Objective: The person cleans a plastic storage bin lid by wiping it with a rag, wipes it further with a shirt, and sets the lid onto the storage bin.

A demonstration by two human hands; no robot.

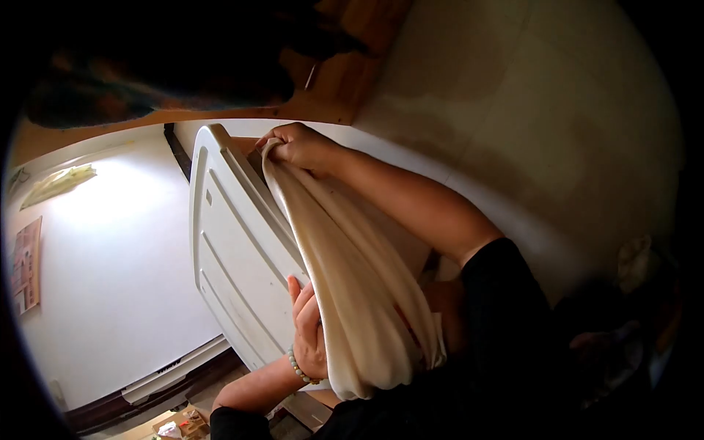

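Observation:
A long cream cloth [352, 286] hangs in folds across the middle of the view, with a thin dark red line near its lower end. At its upper end, my right hand [302, 149] pinches the gathered edge, fingers closed. My left hand [311, 334], with a beaded bracelet [296, 365] at the wrist, is by the cloth's left edge. Its fingers are bent around that edge and partly hidden by the fabric. One fingertip lies against a white ribbed plastic panel [242, 257], which looks like a box lid and stands tilted behind the cloth.
A brightly lit white wall [125, 271] with a picture [27, 265] fills the left. Along the top is a wooden surface [345, 88] with dark fabric [103, 110] over it. Small items [180, 425] lie at the bottom left. A dim pale surface [528, 110] spans the upper right.

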